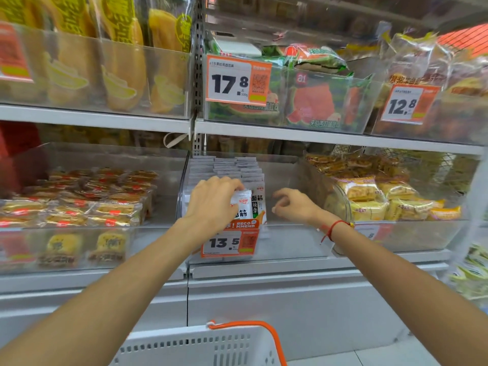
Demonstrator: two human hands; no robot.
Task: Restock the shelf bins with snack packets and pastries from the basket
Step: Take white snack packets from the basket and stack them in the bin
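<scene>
Your left hand (212, 200) has its fingers curled round a white snack packet (241, 204) at the front of the clear middle bin (285, 239), but the hand covers the packet's left half, so you see only part of its print. Your right hand (293, 204) hovers just beside it with fingers loosely curled and holding nothing. The basket (200, 347) is cut off at the bottom edge, its contents out of sight, and the price tag (229, 243) partly masks the packets standing behind it.

White metal shelves (317, 138) span the view, a perforated upright (196, 75) between bays, pale floor (396, 357) below.
</scene>
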